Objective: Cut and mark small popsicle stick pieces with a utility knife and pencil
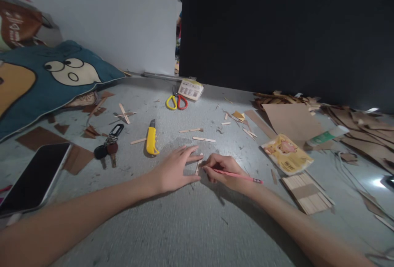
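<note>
My right hand (pixel 223 170) grips a red pencil (pixel 238 174), its tip end down at a short wooden craft stick (pixel 198 167). That stick lies on the grey table, steadied near its two ends by the thumb and fingers of my left hand (pixel 177 170). Just beyond my hands are two more craft sticks, a plain one (pixel 204 139) and one with a dark end (pixel 191 130). A yellow utility knife (pixel 151 137) rests left of them, over another stick (pixel 138 141). The pencil's point is hidden by my right fingers.
Scissors (pixel 177 99) lie at the back beside a packet (pixel 191 89). Keys (pixel 109 148), a phone (pixel 37 174) and a blue cushion (pixel 61 78) are left. Rightward are a yellow packet (pixel 287 154), bundled craft sticks (pixel 308 193), a glue stick (pixel 328 136) and cardboard (pixel 291 119).
</note>
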Demonstrator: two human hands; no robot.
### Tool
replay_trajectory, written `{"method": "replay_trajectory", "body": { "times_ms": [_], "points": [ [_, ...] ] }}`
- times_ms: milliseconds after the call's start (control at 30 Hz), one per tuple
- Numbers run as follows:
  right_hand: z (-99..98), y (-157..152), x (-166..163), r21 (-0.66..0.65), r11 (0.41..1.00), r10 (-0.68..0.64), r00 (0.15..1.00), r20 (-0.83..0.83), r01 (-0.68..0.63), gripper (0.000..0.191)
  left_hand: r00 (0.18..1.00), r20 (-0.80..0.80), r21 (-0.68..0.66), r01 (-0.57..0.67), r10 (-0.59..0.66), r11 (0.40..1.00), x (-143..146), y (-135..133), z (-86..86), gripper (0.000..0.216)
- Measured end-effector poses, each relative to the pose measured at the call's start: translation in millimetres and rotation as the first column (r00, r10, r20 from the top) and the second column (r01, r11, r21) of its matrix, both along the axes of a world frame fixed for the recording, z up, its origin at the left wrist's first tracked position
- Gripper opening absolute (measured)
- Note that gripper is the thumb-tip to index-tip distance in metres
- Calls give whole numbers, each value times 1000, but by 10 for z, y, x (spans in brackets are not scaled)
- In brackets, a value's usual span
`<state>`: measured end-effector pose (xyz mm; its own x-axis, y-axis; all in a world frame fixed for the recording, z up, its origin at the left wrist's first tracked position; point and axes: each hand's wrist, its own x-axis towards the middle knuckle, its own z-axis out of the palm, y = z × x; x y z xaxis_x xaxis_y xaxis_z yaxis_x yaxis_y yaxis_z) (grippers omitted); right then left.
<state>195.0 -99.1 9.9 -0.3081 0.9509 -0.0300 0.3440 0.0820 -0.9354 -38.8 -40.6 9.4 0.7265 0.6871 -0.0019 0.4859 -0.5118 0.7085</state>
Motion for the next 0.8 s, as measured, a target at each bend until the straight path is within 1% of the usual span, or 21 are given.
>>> {"method": "replay_trajectory", "body": {
  "times_ms": [133, 233, 367, 467, 567, 633, 700, 767, 800],
  "points": [
    [10, 0, 5, 13, 1000, 12, 1000, 1, -12, 37, 1000, 16, 32, 11, -12, 999, -4, 5, -19, 78],
    [4, -3, 5, -5, 1000, -11, 1000, -14, 11, 37, 1000, 19, 35, 12, -13, 999, -5, 4, -27, 80],
    [6, -9, 3, 26, 1000, -7, 1000, 12, 6, 38, 1000, 18, 42, 8, -9, 999, -8, -4, -31, 78],
    [0, -7, 10, 15, 1000, -12, 1000, -2, 12, 37, 1000, 7, 40, 17, -17, 999, -10, -7, -35, 79],
    [-39, -5, 40, 25, 1000, -16, 999, -50, 18, 37, 998, 33, 65, 48, -50, 997, -13, 3, -49, 68],
    [-73, -8, 68, 59, 997, -54, 996, -75, 58, 38, 994, 67, 67, 87, -92, 994, -16, 13, -53, 69],
    [-99, -15, 93, 94, 988, -111, 991, -79, 119, 39, 984, 124, 31, 122, -125, 992, -15, 14, -41, 71],
    [-113, -22, 107, 113, 980, -156, 985, -69, 163, 40, 978, 184, 27, 92, -95, 995, -11, 0, -14, 62],
    [-117, -24, 109, 113, 977, -172, 983, -66, 179, 40, 977, 205, 60, 49, -61, 997, -9, -11, 1, 53]
  ]
}}
